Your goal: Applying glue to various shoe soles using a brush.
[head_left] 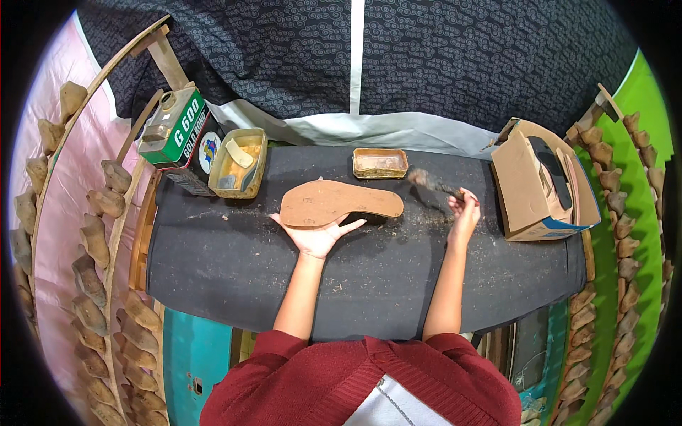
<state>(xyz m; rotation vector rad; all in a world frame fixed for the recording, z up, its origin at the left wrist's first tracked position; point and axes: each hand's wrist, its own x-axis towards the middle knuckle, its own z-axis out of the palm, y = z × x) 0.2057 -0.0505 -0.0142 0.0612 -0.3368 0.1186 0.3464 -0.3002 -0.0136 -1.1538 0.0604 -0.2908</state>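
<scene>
My left hand is palm up with thumb and fingers spread, carrying a flat brown shoe insole across it. The insole's wide end lies toward the left, and its narrow end reaches past my thumb to the right. Between the fingers of my right hand is a dark brush, its frayed, blurred head pointing left, apart from the insole. Just beyond the brush head sits a small rectangular dish with a crusted, stained rim.
A dark cloth strewn with shavings covers the table. At the back left stand a green and black metal can and a tub holding scraps. An open cardboard box with sole-shaped pieces is at right. Racks of shoe lasts flank both sides.
</scene>
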